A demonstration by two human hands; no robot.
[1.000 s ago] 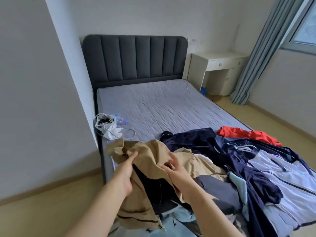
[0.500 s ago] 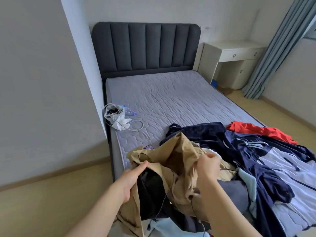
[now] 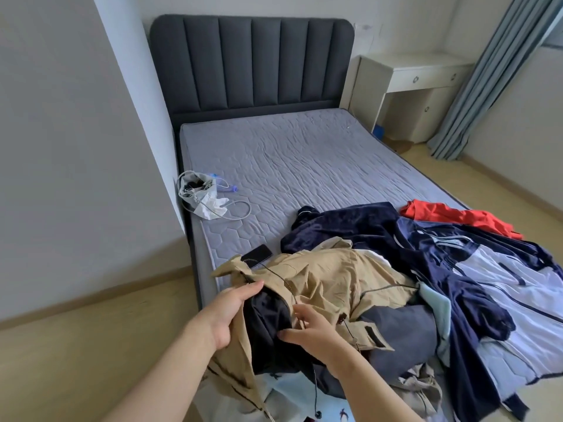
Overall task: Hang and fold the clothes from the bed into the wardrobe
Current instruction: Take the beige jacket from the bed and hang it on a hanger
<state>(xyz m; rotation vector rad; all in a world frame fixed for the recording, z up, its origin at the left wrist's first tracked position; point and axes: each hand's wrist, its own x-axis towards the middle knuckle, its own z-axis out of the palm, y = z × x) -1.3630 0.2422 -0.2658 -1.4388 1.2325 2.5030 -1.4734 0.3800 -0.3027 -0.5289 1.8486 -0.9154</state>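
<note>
A tan jacket with a dark lining lies spread on top of a heap of clothes at the near end of the bed. My left hand grips the jacket's left front edge near the collar. My right hand touches the dark lining and tan edge at the jacket's opening, fingers spread. To the right lie a navy velvet garment, a navy and pale striped jacket, a red garment and a grey-blue piece.
A black phone lies on the mattress just beyond the jacket's collar. A white pouch with a cable sits at the bed's left edge. A white desk and blue-grey curtain stand at the back right. A wall corner is on the left.
The jacket, bunched and lifted between both hands, now lies spread flatter on the heap. My right hand has let go of the raised fold and dropped to the jacket's opening. The phone is uncovered.
</note>
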